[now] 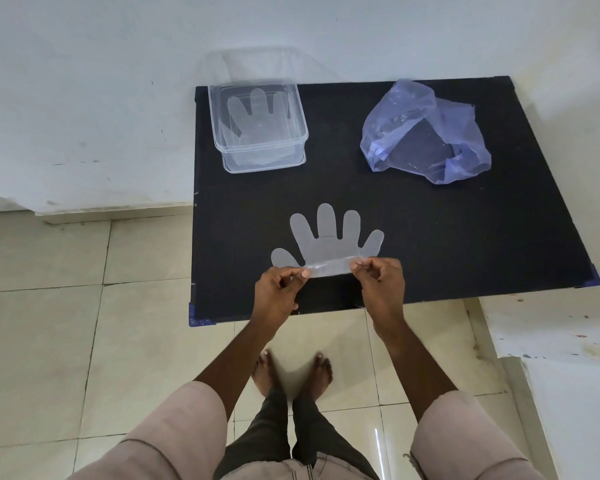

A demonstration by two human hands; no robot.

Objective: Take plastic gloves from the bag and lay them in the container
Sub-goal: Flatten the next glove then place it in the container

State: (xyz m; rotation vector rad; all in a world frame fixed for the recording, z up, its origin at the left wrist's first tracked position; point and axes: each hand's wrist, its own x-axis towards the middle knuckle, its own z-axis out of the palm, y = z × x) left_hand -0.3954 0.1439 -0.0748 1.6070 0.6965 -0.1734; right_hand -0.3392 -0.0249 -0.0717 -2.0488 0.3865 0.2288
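Observation:
A clear plastic glove [328, 242] lies spread flat on the black table [430, 237], fingers pointing away from me. My left hand [278, 292] pinches the left end of its cuff and my right hand [381, 284] pinches the right end, stretching the cuff between them. A clear plastic container [302, 133] stands at the table's far left with another glove [257, 116] lying flat inside. The crumpled blue-tinted plastic bag [426, 133] rests at the far right, its mouth sagging open.
The container's clear lid [253, 65] leans against the white wall behind it. The table's near edge is just below my hands, with tiled floor and my bare feet underneath. A white ledge stands to the right.

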